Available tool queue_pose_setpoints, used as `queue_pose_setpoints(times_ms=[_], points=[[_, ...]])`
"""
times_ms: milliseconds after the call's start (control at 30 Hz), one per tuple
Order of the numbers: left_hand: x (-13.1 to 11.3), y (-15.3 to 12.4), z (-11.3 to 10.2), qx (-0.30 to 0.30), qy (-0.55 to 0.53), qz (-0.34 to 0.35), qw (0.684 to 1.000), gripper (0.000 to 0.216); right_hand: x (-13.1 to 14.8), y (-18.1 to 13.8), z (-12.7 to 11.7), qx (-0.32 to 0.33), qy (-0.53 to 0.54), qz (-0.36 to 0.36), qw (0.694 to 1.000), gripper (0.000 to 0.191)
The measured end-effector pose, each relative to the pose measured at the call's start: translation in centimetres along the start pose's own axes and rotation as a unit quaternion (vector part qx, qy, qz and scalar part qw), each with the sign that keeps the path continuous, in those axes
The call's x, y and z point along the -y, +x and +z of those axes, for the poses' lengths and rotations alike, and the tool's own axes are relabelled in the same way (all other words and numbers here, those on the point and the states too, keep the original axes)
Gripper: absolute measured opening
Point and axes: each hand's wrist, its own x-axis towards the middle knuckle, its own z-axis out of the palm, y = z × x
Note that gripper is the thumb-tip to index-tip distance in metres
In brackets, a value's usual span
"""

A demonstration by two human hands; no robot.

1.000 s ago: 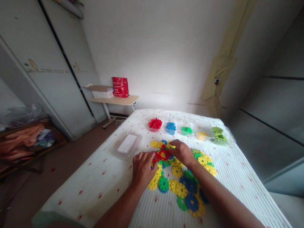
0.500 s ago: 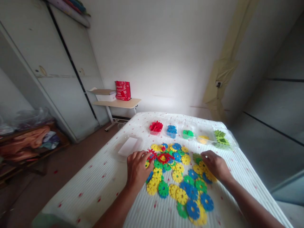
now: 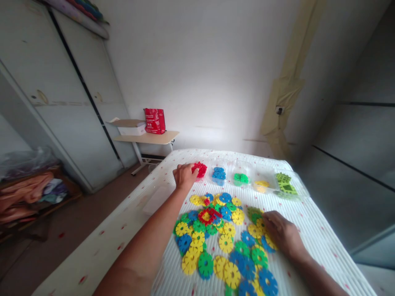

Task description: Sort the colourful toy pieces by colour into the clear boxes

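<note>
My left hand [image 3: 184, 176] reaches to the clear box of red plastic pieces [image 3: 200, 169] at the back, its fingers closed on a red building piece at the box's left side. The piece blends with those in the box. My right hand [image 3: 282, 231] rests at the right side of the loose pile, fingers curled over yellow notched discs [image 3: 255, 231] and next to an olive-green piece [image 3: 254, 213]. Its fingertips are partly hidden. In the pile lie green discs [image 3: 205, 264], blue discs [image 3: 268, 281] and a red square piece [image 3: 206, 216].
Beyond the pile stand clear boxes with blue discs [image 3: 219, 174], green discs [image 3: 241, 178], yellow discs [image 3: 261, 185] and lime-green pieces [image 3: 285, 184]. A clear lid [image 3: 159, 199] lies under my left forearm. A side table [image 3: 148, 138] holds a red bag [image 3: 154, 121].
My left hand has moved from the pile forward to the red pieces' box, taking a red square piece along. My right hand stays by the pile's right side. The view has shifted slightly.
</note>
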Motion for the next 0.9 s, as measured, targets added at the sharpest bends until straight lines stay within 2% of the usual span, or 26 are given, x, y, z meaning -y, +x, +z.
queue_pose_setpoints(times_ms=[133, 300, 367, 500, 633, 700, 767, 900], points=[[-0.3, -0.5, 1.4, 0.01, -0.029, 0.006, 1.0, 0.027, 0.0, -0.1, -0.2, -0.003, -0.002, -0.009, 1.0, 0.032], [0.6, -2.9, 0.8, 0.051, -0.082, 0.062, 0.993, 0.025, -0.3, -0.2, 0.0, -0.003, 0.0, -0.014, 1.0, 0.032], [1.0, -3.9, 0.5, 0.095, -0.122, 0.114, 0.981, 0.026, -0.3, -0.1, 0.1, -0.008, 0.009, -0.014, 1.0, 0.033], [1.2, -5.7, 0.3, 0.203, -0.201, 0.224, 0.932, 0.037, -0.2, -0.1, 0.2, -0.004, 0.017, -0.025, 1.0, 0.033], [0.5, -7.5, 0.8, 0.23, -0.188, 0.265, 0.917, 0.032, 0.0, -0.2, 0.1, -0.005, 0.011, -0.034, 0.999, 0.033], [0.3, -7.7, 1.1, 0.226, -0.175, 0.265, 0.921, 0.025, 0.0, -0.2, 0.1, -0.005, 0.01, -0.033, 0.999, 0.033], [0.2, -7.2, 1.2, 0.21, -0.179, 0.234, 0.932, 0.02, 0.0, -0.2, 0.1, -0.007, 0.009, -0.033, 0.999, 0.033], [0.2, -2.7, 1.4, 0.154, -0.19, 0.152, 0.958, 0.022, -0.1, -0.2, 0.3, -0.009, 0.008, -0.031, 0.999, 0.032]])
